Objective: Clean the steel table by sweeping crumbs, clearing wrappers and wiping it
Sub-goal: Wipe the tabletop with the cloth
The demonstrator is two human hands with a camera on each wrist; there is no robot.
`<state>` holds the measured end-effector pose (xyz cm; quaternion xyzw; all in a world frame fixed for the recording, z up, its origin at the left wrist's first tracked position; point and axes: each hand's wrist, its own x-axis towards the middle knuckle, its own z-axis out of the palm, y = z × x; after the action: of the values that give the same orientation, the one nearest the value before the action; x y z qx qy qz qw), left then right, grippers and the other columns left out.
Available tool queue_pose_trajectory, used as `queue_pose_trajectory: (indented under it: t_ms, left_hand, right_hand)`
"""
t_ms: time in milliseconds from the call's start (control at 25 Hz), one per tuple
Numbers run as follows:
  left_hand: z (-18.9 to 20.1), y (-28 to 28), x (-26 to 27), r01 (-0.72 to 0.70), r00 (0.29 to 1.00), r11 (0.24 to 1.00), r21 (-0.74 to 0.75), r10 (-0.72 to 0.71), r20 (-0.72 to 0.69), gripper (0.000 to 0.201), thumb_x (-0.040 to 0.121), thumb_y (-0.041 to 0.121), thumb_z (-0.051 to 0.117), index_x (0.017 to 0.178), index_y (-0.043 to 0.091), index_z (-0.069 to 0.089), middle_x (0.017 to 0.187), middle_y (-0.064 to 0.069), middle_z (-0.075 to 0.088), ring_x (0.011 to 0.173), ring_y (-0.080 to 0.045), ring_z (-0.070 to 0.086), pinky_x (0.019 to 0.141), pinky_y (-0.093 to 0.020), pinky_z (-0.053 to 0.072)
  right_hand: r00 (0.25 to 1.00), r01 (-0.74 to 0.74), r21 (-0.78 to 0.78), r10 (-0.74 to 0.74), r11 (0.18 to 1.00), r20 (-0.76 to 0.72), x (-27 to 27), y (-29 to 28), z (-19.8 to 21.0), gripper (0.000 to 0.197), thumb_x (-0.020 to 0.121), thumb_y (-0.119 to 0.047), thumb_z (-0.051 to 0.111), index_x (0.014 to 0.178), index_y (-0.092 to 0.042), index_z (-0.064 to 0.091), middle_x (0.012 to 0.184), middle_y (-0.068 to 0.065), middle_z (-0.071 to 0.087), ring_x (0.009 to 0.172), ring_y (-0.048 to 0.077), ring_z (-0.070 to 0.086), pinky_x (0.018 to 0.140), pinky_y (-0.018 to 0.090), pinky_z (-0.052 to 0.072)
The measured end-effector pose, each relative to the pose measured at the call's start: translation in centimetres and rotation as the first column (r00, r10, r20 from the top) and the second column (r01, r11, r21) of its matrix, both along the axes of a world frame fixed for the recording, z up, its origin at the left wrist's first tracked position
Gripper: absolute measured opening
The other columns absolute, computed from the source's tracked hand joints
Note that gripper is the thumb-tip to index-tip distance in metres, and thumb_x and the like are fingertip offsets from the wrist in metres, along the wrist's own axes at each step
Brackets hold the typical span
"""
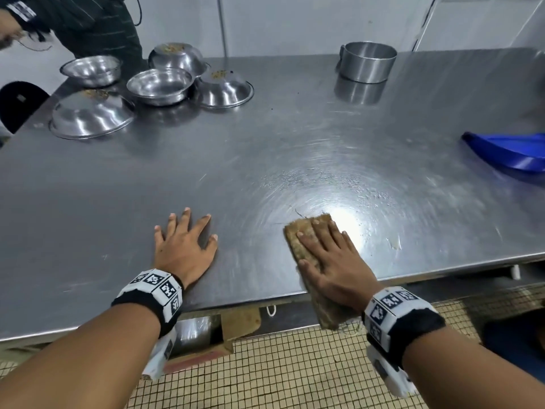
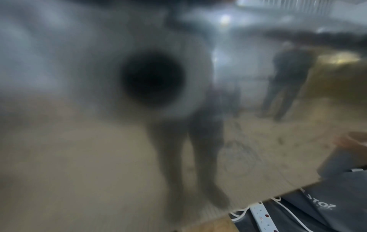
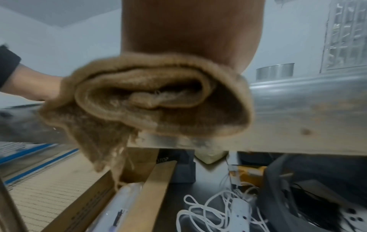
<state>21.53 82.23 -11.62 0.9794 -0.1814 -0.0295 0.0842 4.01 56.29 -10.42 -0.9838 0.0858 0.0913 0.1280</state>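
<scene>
Pressing cloth (image 1: pixel 306 246) under flat right hand (image 1: pixel 333 261)

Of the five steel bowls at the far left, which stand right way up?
Two: the far-left bowl and the middle bowl. Both show open insides; the rest are overturned.

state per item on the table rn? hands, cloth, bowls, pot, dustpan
left hand: flat on steel table, fingers spread, holding nothing
right hand: flat, pressing brown cloth
brown cloth: folded, near end hanging over table edge
two bowls: upright
three bowls: upside down, crumbs on top
steel pot: upright, far side
blue dustpan: on table, right edge
table: wet streaks by cloth
</scene>
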Motion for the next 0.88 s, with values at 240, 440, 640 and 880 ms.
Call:
queue_pose_trajectory:
  t_ms: [240,440,640,880]
  left_hand:
    - [0.2,-3.8,-0.1,-0.111,0.993,0.994,0.021,0.111,-0.032,0.062,0.09,0.067,0.034,0.148,0.046,0.026,0.164,0.001,0.008,0.15,-0.031,0.002,0.118,-0.057,0.0]
    - [-0.4,-5.9,0.1,-0.18,0.984,0.981,0.067,0.18,0.003,0.066,0.088,0.072,0.03,0.149,0.047,0.023,0.164,0.003,0.01,0.149,-0.034,0.006,0.117,-0.058,0.001]
    - [-0.7,-5.8,0.4,-0.2,0.98,0.977,0.075,0.199,0.022,0.064,0.089,0.072,0.031,0.148,0.048,0.024,0.163,0.004,0.012,0.149,-0.033,0.007,0.117,-0.058,0.002]
    - [-0.7,-5.9,0.5,-0.193,0.981,0.979,0.071,0.191,0.029,0.062,0.09,0.069,0.034,0.148,0.048,0.024,0.163,0.004,0.013,0.149,-0.033,0.008,0.116,-0.058,0.003]
  right_hand:
    - [0.971,0.221,-0.071,-0.226,0.973,-0.073,-6.3,-12.2,0.6,0.078,0.076,-0.074,-0.001,0.146,-0.046,-0.02,0.145,-0.004,-0.047,0.138,0.028,-0.036,0.116,0.05,-0.013]
    - [0.895,0.436,-0.046,-0.438,0.899,-0.081,-5.8,-22.3,1.0,0.079,0.077,-0.077,-0.001,0.15,-0.047,-0.003,0.159,0.003,-0.024,0.145,0.03,-0.021,0.117,0.048,-0.009]
    - [0.844,0.528,-0.038,-0.529,0.848,-0.091,-0.2,-25.7,1.0,0.063,0.094,-0.062,0.021,0.152,-0.044,0.003,0.16,0.008,-0.016,0.147,0.032,-0.016,0.119,0.046,-0.009]
    - [0.88,0.463,-0.06,-0.467,0.884,-0.087,4.6,-22.7,0.9,0.066,0.095,-0.063,0.022,0.152,-0.041,-0.001,0.16,0.011,-0.018,0.146,0.033,-0.017,0.119,0.047,-0.007]
